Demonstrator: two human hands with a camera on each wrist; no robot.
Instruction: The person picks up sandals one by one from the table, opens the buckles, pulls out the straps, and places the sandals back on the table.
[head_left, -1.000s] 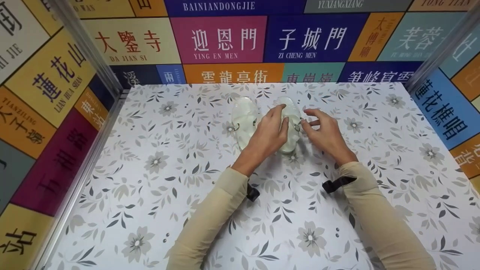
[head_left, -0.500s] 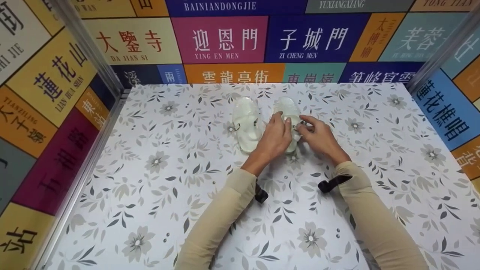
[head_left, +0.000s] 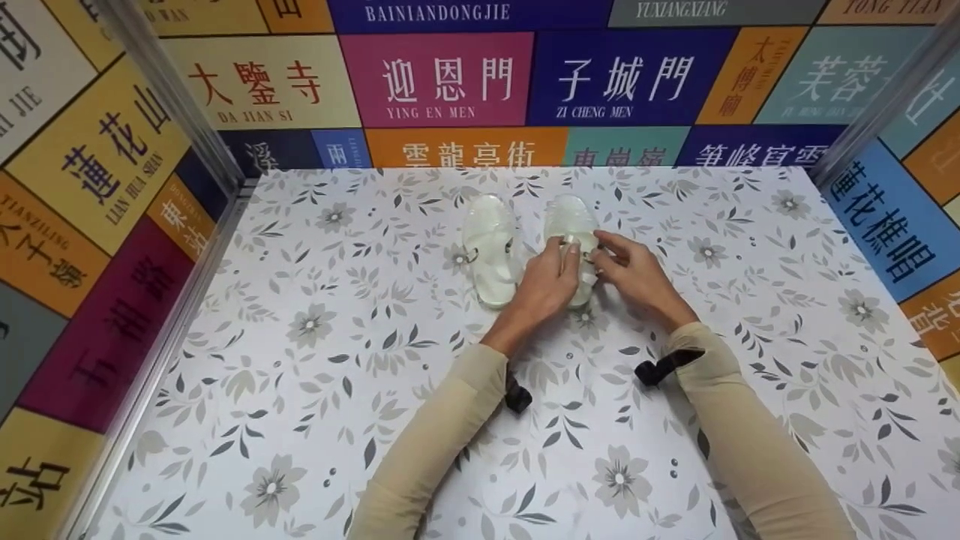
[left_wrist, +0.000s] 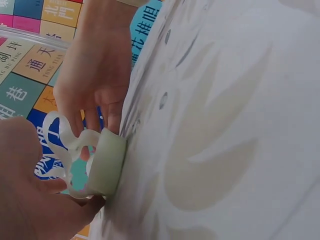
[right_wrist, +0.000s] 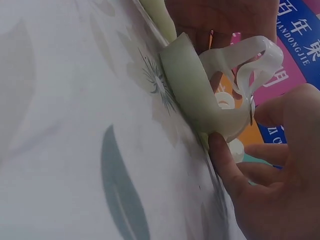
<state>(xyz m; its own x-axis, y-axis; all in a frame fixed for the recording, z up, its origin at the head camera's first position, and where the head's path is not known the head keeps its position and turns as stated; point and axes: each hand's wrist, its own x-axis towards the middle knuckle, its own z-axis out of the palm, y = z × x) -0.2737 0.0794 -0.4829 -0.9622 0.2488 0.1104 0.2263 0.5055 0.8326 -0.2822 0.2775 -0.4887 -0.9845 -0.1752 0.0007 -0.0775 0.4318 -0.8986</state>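
A pair of pale, translucent greenish-white sandals lies side by side on the table, toe ends away from me. The left sandal (head_left: 491, 251) is untouched, with a small buckle on its strap. My left hand (head_left: 549, 277) pinches the strap of the right sandal (head_left: 571, 214) from its inner side. On the outer side, my right hand (head_left: 634, 271) holds the same sandal. In the right wrist view, the right thumb (right_wrist: 225, 160) lies against the sole and the index finger touches the strap (right_wrist: 260, 62) by its buckle. The loops of the strap stand up above the sole in the left wrist view.
A white cloth with grey flowers and leaves covers the table (head_left: 315, 405). Colourful panels with printed characters (head_left: 442, 79) stand along the back and both sides. Dark wrist cameras (head_left: 517, 396) are strapped on both sleeves.
My right hand has moved left from beside the right sandal onto its buckle side. The left hand has drawn back slightly towards me, onto the strap. Both sandals stay in place.
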